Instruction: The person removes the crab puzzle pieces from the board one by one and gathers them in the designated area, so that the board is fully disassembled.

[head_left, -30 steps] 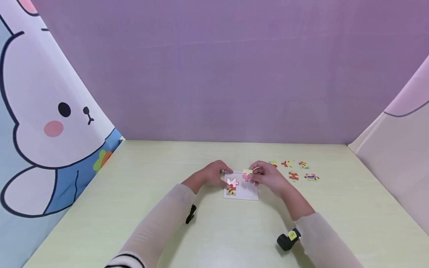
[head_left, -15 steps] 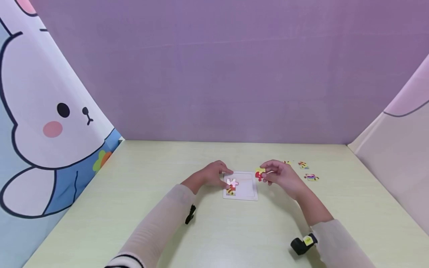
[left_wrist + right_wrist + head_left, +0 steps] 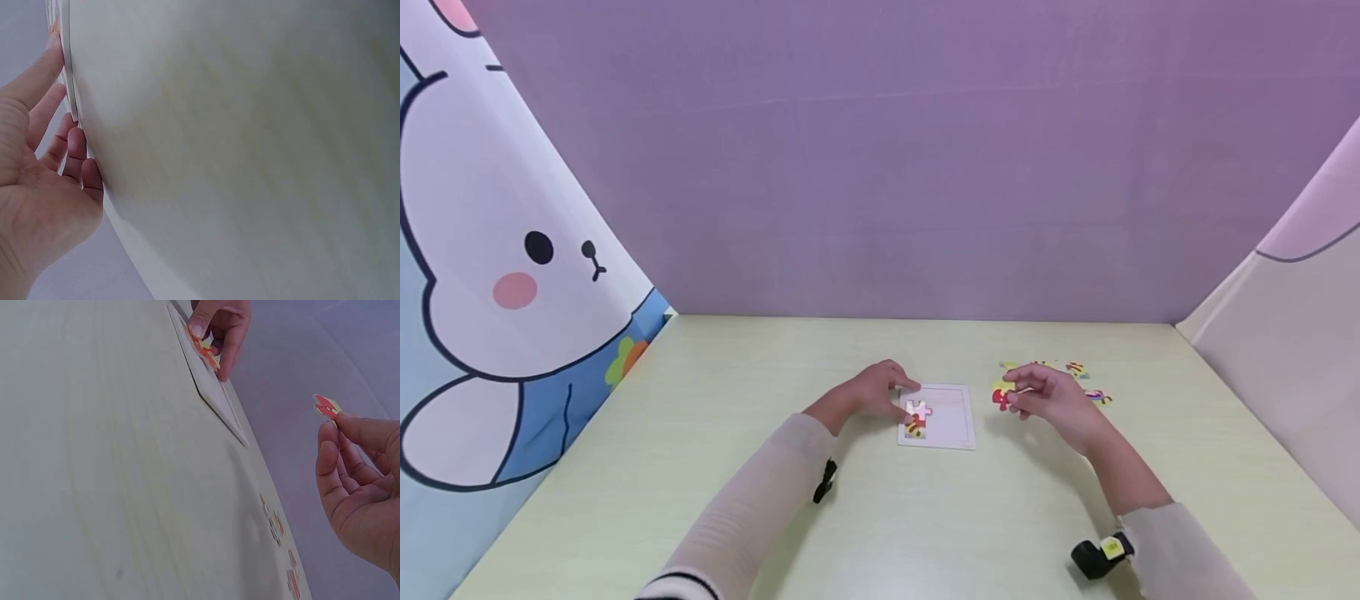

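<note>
A square white puzzle tray (image 3: 951, 418) lies on the table, with joined pink, orange and yellow jigsaw pieces (image 3: 916, 425) along its left side. My left hand (image 3: 871, 392) holds the tray at its left, the thumb by those pieces and the index fingertip at the far edge. In the right wrist view that thumb rests on the pieces. To the right of the tray, my right hand (image 3: 1062, 408) pinches a red and yellow jigsaw piece (image 3: 327, 407) between thumb and fingers, raised above the table. The palm hides part of the table behind it.
Loose jigsaw pieces (image 3: 1076, 368) lie on the pale wooden table (image 3: 925, 525) behind the right hand, some partly covered by it. Black wrist cameras (image 3: 1096, 560) hang under both forearms. A purple backdrop (image 3: 880, 167) rises behind the table, with a rabbit-print cloth (image 3: 512, 208) on the left.
My right hand has moved from over the tray to the right, with the red and yellow jigsaw piece still pinched. The left hand stays at the tray.
</note>
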A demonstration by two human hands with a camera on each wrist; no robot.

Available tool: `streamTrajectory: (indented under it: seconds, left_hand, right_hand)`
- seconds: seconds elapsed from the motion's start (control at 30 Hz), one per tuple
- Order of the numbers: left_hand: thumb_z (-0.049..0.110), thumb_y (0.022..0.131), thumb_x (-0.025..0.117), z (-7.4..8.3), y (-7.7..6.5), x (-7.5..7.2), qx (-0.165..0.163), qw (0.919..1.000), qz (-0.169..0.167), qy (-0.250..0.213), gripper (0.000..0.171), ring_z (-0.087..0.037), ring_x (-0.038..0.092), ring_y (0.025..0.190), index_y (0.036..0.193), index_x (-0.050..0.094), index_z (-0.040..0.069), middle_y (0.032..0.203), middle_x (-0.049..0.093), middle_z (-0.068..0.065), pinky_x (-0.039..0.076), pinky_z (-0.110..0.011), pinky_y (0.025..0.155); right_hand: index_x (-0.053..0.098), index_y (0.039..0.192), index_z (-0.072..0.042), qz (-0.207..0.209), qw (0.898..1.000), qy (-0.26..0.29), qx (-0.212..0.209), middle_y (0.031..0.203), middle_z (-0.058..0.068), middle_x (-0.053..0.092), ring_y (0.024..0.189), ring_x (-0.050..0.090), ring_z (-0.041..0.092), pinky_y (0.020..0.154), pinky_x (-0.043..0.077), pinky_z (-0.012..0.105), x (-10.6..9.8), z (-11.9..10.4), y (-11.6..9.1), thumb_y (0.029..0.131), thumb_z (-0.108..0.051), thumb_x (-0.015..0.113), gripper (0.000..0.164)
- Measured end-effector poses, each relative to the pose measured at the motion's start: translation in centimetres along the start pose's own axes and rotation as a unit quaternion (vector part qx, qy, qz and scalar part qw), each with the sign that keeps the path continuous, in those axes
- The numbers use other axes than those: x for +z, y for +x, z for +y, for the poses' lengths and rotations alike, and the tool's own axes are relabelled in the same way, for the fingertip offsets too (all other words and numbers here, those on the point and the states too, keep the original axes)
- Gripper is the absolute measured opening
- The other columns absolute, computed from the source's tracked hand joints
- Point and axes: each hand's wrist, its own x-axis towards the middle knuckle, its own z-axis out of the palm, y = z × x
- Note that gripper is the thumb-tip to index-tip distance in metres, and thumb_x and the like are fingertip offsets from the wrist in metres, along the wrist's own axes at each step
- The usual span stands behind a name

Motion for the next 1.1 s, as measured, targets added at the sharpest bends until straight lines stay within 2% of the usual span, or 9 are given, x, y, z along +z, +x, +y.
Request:
streamTrajectory:
  seconds: [0.27,0.53,0.87,1.1]
  left_hand:
    - [0.026,0.079,0.083,-0.2,0.2,0.1,-0.005,1.0000,0.000,-0.006,0.056,-0.024,0.042,0.127,0.132,0.064,0.021,0.136,0.047,-0.004,0.032,-0.041,0.109]
    - [0.026,0.079,0.083,-0.3,0.2,0.2,-0.010,0.9999,0.000,-0.005,0.057,-0.024,0.041,0.127,0.132,0.064,0.024,0.136,0.047,-0.002,0.031,-0.041,0.110]
    - [0.027,0.079,0.083,-0.2,0.3,0.3,-0.015,0.9999,0.000,0.000,0.057,-0.024,0.041,0.128,0.132,0.064,0.025,0.136,0.047,-0.002,0.031,-0.042,0.110]
    - [0.028,0.079,0.083,-0.2,0.4,0.3,-0.010,0.9999,0.003,0.007,0.057,-0.024,0.042,0.127,0.132,0.063,0.024,0.136,0.047,-0.002,0.032,-0.041,0.110]
  right_hand:
    - [0.054,0.125,0.008,-0.006,1.000,-0.013,-0.010,0.098,0.017,0.065,0.086,0.065,0.025,0.076,0.055,0.034,-1.4,1.1,-0.8,0.093,-0.003,0.065,0.035]
    - [0.053,0.128,0.007,-0.015,0.999,-0.031,0.018,0.102,0.017,0.067,0.094,0.065,0.031,0.081,0.055,0.036,-2.7,2.3,-1.3,0.094,-0.004,0.063,0.038]
    - [0.052,0.127,0.010,-0.022,0.998,-0.021,0.047,0.104,0.016,0.061,0.089,0.065,0.021,0.080,0.055,0.032,-3.6,3.1,-1.7,0.088,-0.006,0.071,0.046]
    - [0.054,0.123,0.013,-0.047,0.997,-0.016,0.053,0.101,0.016,0.063,0.087,0.065,0.021,0.077,0.056,0.033,-3.7,3.4,-1.4,0.086,-0.001,0.071,0.043]
